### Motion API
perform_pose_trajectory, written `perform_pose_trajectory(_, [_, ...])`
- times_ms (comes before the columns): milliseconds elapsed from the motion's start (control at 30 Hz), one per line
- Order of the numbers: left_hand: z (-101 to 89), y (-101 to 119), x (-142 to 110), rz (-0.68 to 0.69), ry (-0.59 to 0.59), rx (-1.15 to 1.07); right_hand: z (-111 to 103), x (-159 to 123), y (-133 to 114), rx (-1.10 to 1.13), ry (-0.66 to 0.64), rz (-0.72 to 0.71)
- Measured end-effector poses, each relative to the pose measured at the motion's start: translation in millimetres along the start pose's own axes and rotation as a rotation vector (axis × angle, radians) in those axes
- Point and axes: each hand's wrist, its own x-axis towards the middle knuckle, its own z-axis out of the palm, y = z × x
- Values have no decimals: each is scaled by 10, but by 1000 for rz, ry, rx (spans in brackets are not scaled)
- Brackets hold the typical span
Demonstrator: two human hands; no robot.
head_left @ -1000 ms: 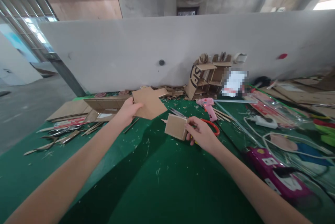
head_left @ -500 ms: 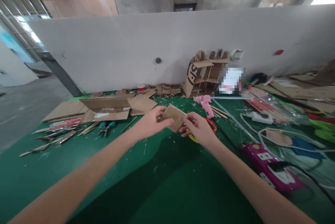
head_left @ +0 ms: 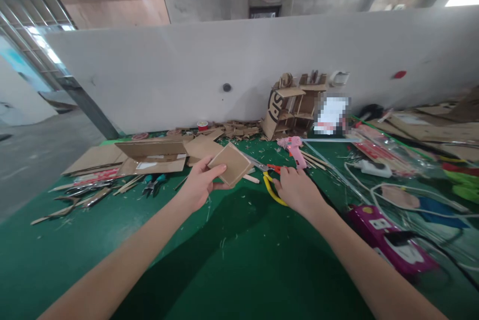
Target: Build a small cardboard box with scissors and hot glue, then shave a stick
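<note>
Between the thumb and fingers of my left hand (head_left: 199,182) is a small square cardboard piece (head_left: 231,165), tilted above the green table. My right hand (head_left: 299,187) is closed over the handles of a pair of scissors (head_left: 270,186), one loop yellow and the other orange-red. The scissor blades point left, their tips partly behind the cardboard. A short pale strip (head_left: 251,178) lies just below the blades. Right behind the scissors rests a pink glue gun (head_left: 294,148).
A cardboard shelf model (head_left: 275,113) stands against the white partition. At left lie a folded cardboard box (head_left: 151,155), pliers (head_left: 152,185) and thin sticks. A purple power strip (head_left: 391,240) and cables occupy the right side. Cardboard scraps (head_left: 239,129) line the back.
My right hand has let go of the cardboard square and moved right onto the scissor handles. My left hand has drawn slightly left and down, keeping the cardboard.
</note>
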Motion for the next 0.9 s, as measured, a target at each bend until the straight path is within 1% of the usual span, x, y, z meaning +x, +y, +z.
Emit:
perform_pose_trajectory(100, [-14, 25, 12, -20, -30, -13, 16, 47, 78, 3, -47, -39])
perform_pose_trajectory(167, [-31, 37, 22, -19, -33, 10, 12, 60, 103, 61, -85, -28])
perform_pose_trajectory(233, [-52, 40, 28, -12, -25, 43, -12, 48, 90, 97, -96, -5])
perform_pose_trajectory(333, [-80, 41, 30, 18, 2, 95, -74, 0, 18, 68, -26, 52])
perform_pose_trajectory(400, [-91, 55, 25, 42, 15, 88, -111, -26, -28, 61, 23, 100])
perform_pose_trajectory(467, [-96, 89, 14, 42, -7, 55, -131, -31, -45, 112, 36, 141])
perform_pose_trajectory(533, [-98, 136, -1, 15, -58, 37, -130, -17, -31, 223, 44, 186])
perform_pose_trajectory(600, [-103, 189, -14, -15, -75, 46, -117, 5, -4, 431, 65, 214])
perform_pose_trajectory(667, [-111, 236, -18, -10, -19, 63, -107, 19, 17, 795, 50, 205])
perform_pose_trajectory(733, [-119, 273, -15, 20, 75, 88, -120, 8, 25, 1191, -15, 123])
perform_pose_trajectory(767, [-122, 287, -11, 36, 116, 99, -138, -8, 27, 1319, -50, 63])
perform_pose_trajectory(800, [-124, 297, -7, 51, 145, 110, -164, -32, 28, 1377, -79, 1])
perform_pose_trajectory(833, [-126, 304, -3, 67, 167, 115, -194, -60, 31, 1366, -103, -62])
perform_pose_trajectory(900, [-128, 309, 5, 112, 192, 104, -257, -120, 38, 1224, -155, -155])
